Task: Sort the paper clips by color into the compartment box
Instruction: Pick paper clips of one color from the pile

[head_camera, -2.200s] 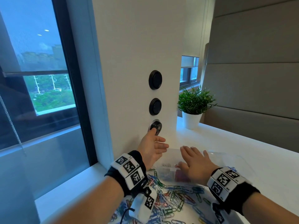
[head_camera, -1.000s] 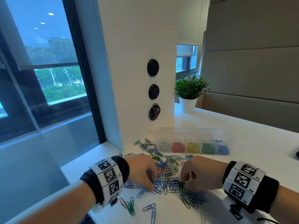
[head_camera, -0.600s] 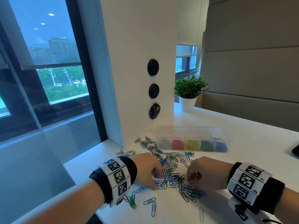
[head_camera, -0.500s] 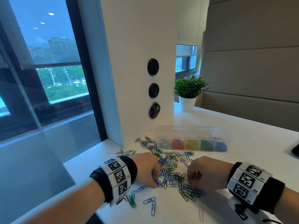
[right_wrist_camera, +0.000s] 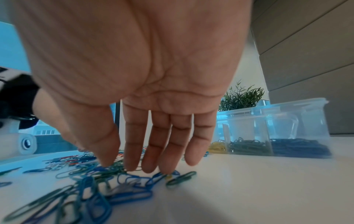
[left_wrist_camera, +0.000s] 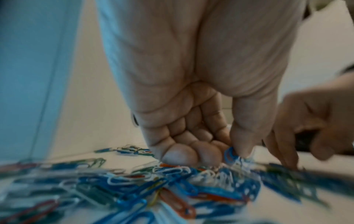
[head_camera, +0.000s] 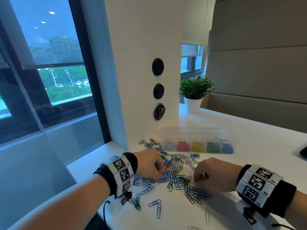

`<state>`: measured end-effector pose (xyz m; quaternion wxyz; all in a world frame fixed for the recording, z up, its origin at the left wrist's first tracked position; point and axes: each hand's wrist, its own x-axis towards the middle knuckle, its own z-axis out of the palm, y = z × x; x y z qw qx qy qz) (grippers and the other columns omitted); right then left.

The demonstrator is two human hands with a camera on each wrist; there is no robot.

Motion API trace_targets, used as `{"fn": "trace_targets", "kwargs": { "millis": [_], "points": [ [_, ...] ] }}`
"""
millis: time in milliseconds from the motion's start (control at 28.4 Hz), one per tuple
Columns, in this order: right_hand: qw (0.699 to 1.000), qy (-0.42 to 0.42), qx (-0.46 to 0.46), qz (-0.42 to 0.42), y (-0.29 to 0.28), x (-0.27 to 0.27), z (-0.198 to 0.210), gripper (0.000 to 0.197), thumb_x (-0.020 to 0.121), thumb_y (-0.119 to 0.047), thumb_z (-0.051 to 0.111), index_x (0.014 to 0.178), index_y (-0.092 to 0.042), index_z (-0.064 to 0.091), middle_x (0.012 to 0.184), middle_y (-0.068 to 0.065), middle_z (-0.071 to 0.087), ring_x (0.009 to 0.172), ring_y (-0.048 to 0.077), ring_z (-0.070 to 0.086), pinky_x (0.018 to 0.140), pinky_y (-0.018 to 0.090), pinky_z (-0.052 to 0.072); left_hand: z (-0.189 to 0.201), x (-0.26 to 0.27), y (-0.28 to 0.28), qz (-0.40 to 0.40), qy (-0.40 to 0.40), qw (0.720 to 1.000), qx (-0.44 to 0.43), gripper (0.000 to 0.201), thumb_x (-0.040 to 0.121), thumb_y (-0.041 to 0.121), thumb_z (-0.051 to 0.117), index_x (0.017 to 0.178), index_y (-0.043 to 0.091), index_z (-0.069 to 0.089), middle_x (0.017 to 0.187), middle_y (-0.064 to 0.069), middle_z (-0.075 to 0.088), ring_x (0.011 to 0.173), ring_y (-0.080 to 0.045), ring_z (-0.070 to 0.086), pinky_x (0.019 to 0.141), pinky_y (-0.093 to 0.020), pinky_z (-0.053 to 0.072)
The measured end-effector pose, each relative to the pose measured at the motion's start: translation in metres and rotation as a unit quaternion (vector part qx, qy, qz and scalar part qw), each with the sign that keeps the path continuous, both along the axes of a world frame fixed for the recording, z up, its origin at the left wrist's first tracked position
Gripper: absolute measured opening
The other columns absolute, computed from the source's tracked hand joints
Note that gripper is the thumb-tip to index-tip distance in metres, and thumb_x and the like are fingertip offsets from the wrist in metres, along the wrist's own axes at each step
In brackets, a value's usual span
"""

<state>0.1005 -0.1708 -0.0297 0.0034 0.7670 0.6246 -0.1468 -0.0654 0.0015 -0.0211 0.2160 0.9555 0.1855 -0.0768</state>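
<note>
Left hand (left_wrist_camera: 193, 94) pinches a blue paper clip (left_wrist_camera: 229, 154) off the pile; right hand (right_wrist_camera: 134, 84), fingers straight and spread, paws the clips, probably hunting one color for the compartment box (head_camera: 199, 133).

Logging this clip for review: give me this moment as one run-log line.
left hand: pinching blue clip from pile | right hand: fingers straight, fingertips on pile | compartment box: lid open, colours partly sorted
</note>
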Motion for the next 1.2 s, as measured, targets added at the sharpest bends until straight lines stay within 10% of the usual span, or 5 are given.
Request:
{"fn": "trace_targets", "kwargs": {
  "millis": [282, 528, 634, 775, 1198],
  "points": [
    [0.999, 0.013, 0.029, 0.021, 0.009, -0.005, 0.003, 0.025, 0.090, -0.022, 0.057, 0.110, -0.026, 0.071, 0.109, -0.011, 0.068, 0.086, 0.001, 0.053, 0.073, 0.007, 0.039, 0.000, -0.024, 0.025, 0.134, -0.117, 0.926, -0.332, 0.020, 0.089, -0.004, 0.063, 0.108, 0.001, 0.065, 0.082, -0.017, 0.069, 0.067, -0.016, 0.070, 0.067, -0.024, 0.058],
    [0.996, 0.012, 0.035, 0.083, 0.047, -0.040, 0.004, 0.022, 0.090, -0.022, 0.060, 0.107, -0.019, 0.073, 0.103, -0.003, 0.071, 0.088, 0.013, 0.061, 0.075, 0.022, 0.048, 0.002, -0.037, 0.029, 0.279, -0.142, 0.797, -0.517, 0.026, 0.089, -0.001, 0.029, 0.070, 0.005, 0.046, 0.066, -0.009, 0.043, 0.051, -0.020, 0.046, 0.042, -0.021, 0.042],
    [0.995, -0.004, 0.019, 0.097, 0.064, -0.052, 0.002, 0.021, 0.089, -0.024, 0.061, 0.104, -0.018, 0.074, 0.100, -0.001, 0.072, 0.088, 0.018, 0.063, 0.073, 0.026, 0.048, -0.002, -0.036, 0.032, 0.292, -0.115, 0.858, -0.406, 0.025, 0.092, 0.012, 0.045, 0.067, 0.010, 0.045, 0.060, -0.003, 0.037, 0.047, -0.014, 0.032, 0.041, -0.017, 0.026],
    [0.993, -0.037, -0.031, 0.110, 0.079, -0.060, 0.001, 0.021, 0.090, -0.024, 0.062, 0.101, -0.012, 0.075, 0.095, 0.005, 0.073, 0.082, 0.026, 0.064, 0.068, 0.029, 0.048, -0.009, -0.032, 0.028, 0.084, -0.024, 0.995, -0.053, 0.012, 0.086, 0.028, 0.067, 0.088, 0.019, 0.074, 0.071, 0.011, 0.060, 0.064, -0.007, 0.051, 0.062, -0.021, 0.044],
    [0.997, 0.025, 0.026, 0.073, 0.069, -0.045, 0.001, 0.018, 0.089, -0.026, 0.064, 0.103, -0.020, 0.075, 0.098, -0.005, 0.072, 0.086, 0.012, 0.064, 0.073, 0.022, 0.049, -0.010, -0.016, 0.019, -0.019, 0.006, 0.997, 0.068, 0.015, 0.090, 0.020, 0.061, 0.093, 0.014, 0.075, 0.078, 0.007, 0.063, 0.067, -0.005, 0.051, 0.062, -0.016, 0.038]
  ]
}}
